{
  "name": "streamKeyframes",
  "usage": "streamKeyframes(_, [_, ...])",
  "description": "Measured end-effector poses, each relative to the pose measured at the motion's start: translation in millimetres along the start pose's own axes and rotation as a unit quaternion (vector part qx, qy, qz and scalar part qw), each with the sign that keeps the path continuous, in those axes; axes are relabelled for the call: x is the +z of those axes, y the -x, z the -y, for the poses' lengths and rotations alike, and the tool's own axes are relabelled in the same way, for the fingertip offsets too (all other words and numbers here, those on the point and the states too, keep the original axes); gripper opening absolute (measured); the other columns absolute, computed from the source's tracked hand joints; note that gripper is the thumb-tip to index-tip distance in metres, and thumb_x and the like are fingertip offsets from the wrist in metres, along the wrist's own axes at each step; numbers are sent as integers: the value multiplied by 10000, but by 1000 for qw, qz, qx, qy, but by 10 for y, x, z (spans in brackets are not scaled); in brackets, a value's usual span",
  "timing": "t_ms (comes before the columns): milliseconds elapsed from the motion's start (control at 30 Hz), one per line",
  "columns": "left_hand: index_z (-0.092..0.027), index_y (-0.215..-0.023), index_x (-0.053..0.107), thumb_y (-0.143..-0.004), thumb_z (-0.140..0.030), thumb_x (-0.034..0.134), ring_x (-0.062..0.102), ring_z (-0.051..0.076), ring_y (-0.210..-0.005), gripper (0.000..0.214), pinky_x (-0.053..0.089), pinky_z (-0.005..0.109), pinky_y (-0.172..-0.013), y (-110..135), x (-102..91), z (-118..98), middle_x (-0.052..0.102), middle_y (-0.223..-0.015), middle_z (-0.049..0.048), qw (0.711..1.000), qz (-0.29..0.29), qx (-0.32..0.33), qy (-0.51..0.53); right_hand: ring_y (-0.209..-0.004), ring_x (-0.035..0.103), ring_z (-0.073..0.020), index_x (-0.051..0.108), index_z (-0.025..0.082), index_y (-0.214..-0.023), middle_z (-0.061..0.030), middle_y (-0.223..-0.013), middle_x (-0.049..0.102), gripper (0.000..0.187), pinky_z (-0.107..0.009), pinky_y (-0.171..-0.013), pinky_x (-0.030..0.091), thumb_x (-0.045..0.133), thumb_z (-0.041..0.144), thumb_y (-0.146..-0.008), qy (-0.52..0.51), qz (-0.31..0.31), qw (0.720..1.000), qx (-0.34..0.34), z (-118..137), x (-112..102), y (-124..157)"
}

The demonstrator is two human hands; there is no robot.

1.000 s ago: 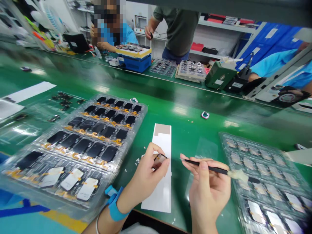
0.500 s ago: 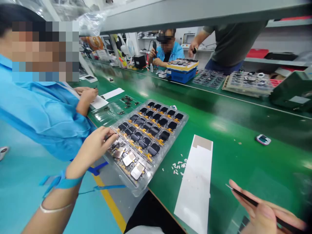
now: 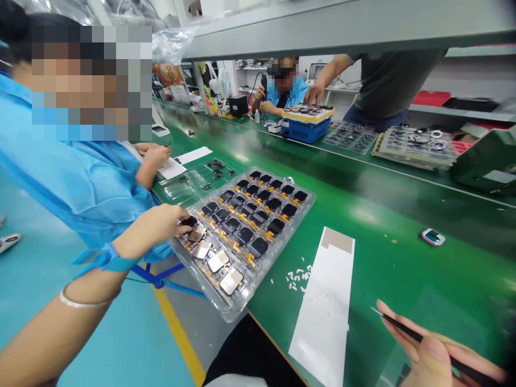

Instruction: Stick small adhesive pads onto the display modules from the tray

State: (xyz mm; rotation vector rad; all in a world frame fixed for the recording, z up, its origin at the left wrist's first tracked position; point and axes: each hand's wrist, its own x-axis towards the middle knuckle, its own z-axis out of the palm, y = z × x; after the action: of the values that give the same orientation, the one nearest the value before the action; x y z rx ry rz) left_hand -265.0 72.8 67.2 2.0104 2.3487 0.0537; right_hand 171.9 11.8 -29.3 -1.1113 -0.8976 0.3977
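Observation:
My left hand point(image 3: 163, 223) reaches out to the near left corner of a clear plastic tray point(image 3: 300, 212) of small dark screen parts with orange flex strips. Its fingertips pinch one small part point(image 3: 195, 232) at a tray pocket, beside several parts lying silver side up. My right hand point(image 3: 433, 355) is at the bottom right corner, closed round a thin black tool point(image 3: 403, 325) that points left. A white paper strip point(image 3: 326, 301) lies on the green bench point(image 3: 403, 258) between both hands, with small white scraps point(image 3: 297, 277) beside it.
A co-worker in a blue shirt point(image 3: 80, 177) sits close on the left, a hand at white papers point(image 3: 181, 161). Across the bench, two other people work near a blue box point(image 3: 306, 129) and trays of parts point(image 3: 415, 142). A small loose part point(image 3: 432, 236) lies on the bench.
My view swung left from the paper strip to the tray. My left hand carried the small part from the strip over to the tray's near corner. My right hand kept the tool.

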Motion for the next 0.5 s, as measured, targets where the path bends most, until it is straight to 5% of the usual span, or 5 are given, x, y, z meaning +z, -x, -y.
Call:
streamKeyframes(200, [-51,-1234,645,-854,-58,478,653,230,-726,415,394,256,-657,29,-126,-279,720,-769,71,995,-1,46,-91,-636,741,-239,598,173,-833,-19,-740,679,249,-423,-634,663,811,283,-765,1,-75,997,-13,398,269,119])
streamKeyframes(300, [-123,-1307,609,-914,-149,456,641,183,-645,423,428,252,-637,172,-80,-597,727,-815,39,988,-83,125,-34,-676,755,-221,589,166,-846,-12,-761,677,209,-379,-692,664,776,251,-805,7,-60,998,19,498,310,130])
streamKeyframes(400, [-208,-1071,691,-898,-177,543,673,136,-700,230,495,229,-685,416,48,-1098,733,-897,-4,924,-183,286,175,-726,766,-217,574,178,-887,-4,-791,685,186,-342,-713,650,739,252,-841,9,-27,999,30,467,263,131])
streamKeyframes(500, [-220,-901,643,-896,-111,570,698,149,-915,131,521,231,-822,646,210,-1684,717,-982,9,861,-157,339,346,-764,761,-195,582,188,-894,-20,-829,698,148,-302,-715,623,707,261,-866,51,-7,998,31,403,202,120])
